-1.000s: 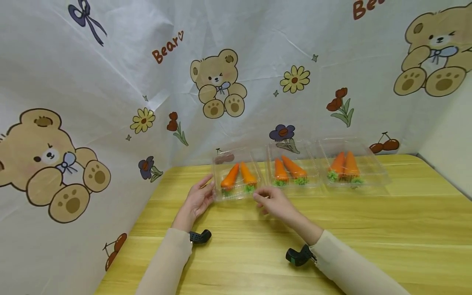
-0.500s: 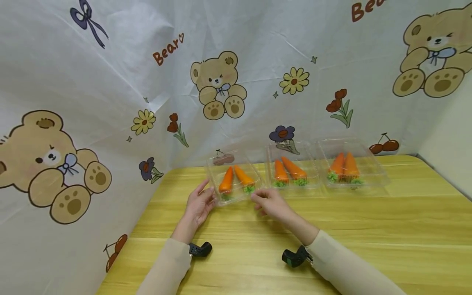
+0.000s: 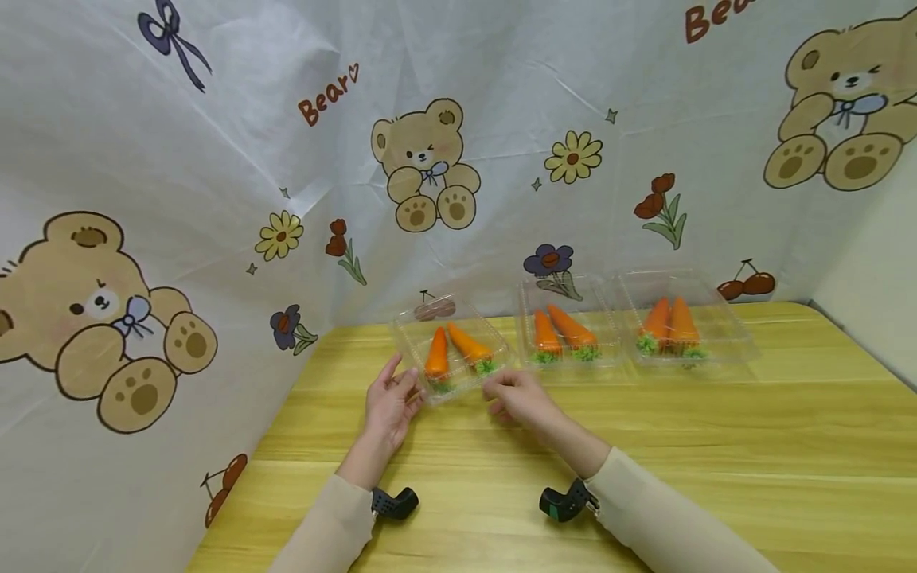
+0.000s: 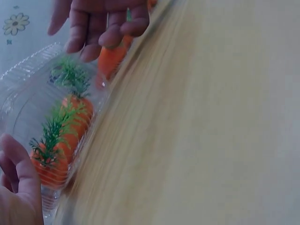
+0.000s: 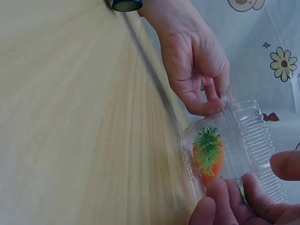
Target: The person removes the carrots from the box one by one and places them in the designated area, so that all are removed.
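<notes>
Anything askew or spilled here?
Left box is askew: turned out of line with the middle box and right box. Its carrots are inside; no spill visible.

Desk (image 3: 752,446): yellowish wood grain, far right corner rounded
Backdrop (image 3: 501,48): white, creased, behind the desk and along its left
Prints: bears (image 3: 426,171), flowers (image 3: 573,157), cherries (image 3: 759,282), a bow (image 3: 166,32), "Bear" lettering (image 3: 328,95)
Right wall (image 3: 870,263): plain, pale
Light: soft, brighter on the backdrop's creases

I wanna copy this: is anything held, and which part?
The left hand holds the leftmost plastic clamshell by its near left corner; whether the right hand grips it is unclear.
</notes>
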Action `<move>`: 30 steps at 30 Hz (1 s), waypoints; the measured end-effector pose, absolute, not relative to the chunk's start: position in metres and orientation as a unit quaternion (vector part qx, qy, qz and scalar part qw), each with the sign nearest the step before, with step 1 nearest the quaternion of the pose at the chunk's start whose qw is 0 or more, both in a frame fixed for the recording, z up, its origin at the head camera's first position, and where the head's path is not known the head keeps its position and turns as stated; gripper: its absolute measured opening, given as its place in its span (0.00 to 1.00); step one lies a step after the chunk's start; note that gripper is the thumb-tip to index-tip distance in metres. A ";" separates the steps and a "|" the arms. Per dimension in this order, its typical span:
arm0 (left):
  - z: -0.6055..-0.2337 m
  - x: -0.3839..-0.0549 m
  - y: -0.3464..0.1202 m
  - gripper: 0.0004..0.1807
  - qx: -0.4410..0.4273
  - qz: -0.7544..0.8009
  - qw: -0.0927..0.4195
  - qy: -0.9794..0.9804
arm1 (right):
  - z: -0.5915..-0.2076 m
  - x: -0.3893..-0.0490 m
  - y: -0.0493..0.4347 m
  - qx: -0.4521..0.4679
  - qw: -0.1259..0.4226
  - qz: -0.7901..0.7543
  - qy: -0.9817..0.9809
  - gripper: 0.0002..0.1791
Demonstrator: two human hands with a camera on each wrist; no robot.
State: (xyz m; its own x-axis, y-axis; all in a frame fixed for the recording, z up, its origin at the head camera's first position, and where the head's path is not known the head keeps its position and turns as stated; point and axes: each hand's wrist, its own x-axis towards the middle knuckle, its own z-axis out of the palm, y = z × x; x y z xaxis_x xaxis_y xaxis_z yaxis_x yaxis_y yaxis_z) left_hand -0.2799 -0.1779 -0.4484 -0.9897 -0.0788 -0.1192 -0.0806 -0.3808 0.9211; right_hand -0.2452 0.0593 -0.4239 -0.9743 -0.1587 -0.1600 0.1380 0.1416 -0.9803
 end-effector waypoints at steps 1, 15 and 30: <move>-0.448 -0.278 -0.177 0.38 -0.074 0.828 -0.002 0.555 | -0.424 -0.245 0.058 -0.003 0.119 -0.659 0.743 0.17; -0.448 -0.260 -0.159 0.42 -0.122 0.836 -0.053 0.533 | -0.426 -0.242 0.040 -0.013 0.143 -0.677 0.721 0.16; -0.447 -0.240 -0.135 0.45 -0.142 0.830 -0.149 0.519 | -0.432 -0.237 0.016 -0.003 0.197 -0.732 0.653 0.10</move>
State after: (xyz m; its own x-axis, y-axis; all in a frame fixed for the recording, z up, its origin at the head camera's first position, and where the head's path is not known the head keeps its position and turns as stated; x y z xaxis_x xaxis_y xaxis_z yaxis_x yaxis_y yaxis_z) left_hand -0.2402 -0.1353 -0.4474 -0.9151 -0.3951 -0.0803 0.1008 -0.4169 0.9033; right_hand -0.2375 0.0157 -0.4317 -0.9225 -0.2924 -0.2521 0.2837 -0.0707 -0.9563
